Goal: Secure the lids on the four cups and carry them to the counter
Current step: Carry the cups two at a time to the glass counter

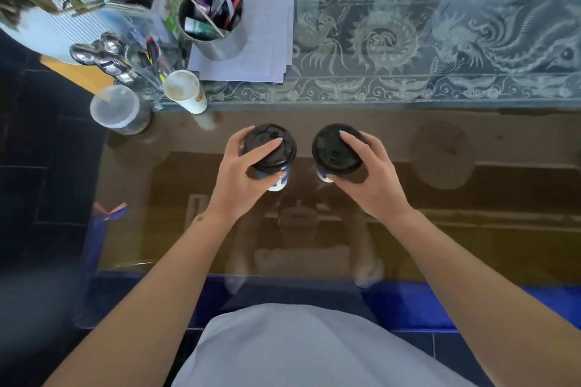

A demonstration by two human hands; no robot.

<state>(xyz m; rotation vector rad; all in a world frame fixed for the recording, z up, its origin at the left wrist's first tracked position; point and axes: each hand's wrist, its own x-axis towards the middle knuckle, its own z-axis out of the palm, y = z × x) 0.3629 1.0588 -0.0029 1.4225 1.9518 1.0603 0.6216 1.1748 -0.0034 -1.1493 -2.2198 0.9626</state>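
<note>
Two blue-and-white paper cups with black lids stand side by side over a glass counter top. My left hand grips the left cup around its rim, with the index finger lying across the lid. My right hand grips the right cup the same way, fingers over the lid's far edge. Both lids sit flat on their cups. Whether the cups rest on the glass or hang just above it cannot be told. No other lidded cups are in view.
At the back left stand a metal tin of pens on loose papers, a glass of spoons, an open used paper cup and a lidded plastic jar. An etched glass shelf runs behind.
</note>
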